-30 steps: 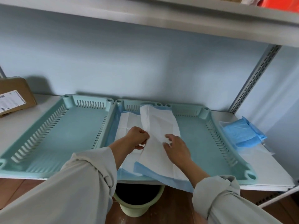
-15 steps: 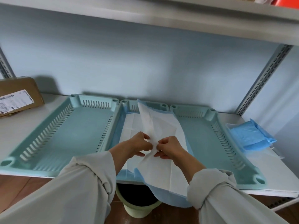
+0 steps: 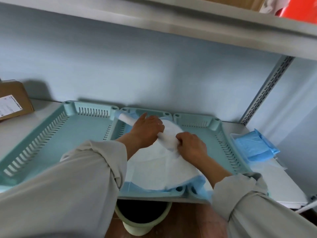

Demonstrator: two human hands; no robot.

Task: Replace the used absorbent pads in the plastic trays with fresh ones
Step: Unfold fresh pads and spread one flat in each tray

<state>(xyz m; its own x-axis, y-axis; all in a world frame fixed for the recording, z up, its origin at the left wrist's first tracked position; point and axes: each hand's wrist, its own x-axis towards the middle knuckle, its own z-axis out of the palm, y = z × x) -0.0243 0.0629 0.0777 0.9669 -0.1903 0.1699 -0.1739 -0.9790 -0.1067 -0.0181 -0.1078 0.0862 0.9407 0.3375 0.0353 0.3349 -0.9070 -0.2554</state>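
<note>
At frame centre we grip the pad (image 3: pixel 164 162) in the middle tray (image 3: pixel 147 192), left hand (image 3: pixel 147 129) and right hand (image 3: pixel 192 146) both clamped, seemingly unfolding it; left tray (image 3: pixel 51 143) bare

Unreadable label (image 3: pixel 9 105) on cardboard box (image 3: pixel 15 93)

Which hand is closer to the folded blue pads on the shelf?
The right hand. It grips the white pad over the middle tray, nearer the blue pads at the shelf's right end. The left hand is farther left.
</note>
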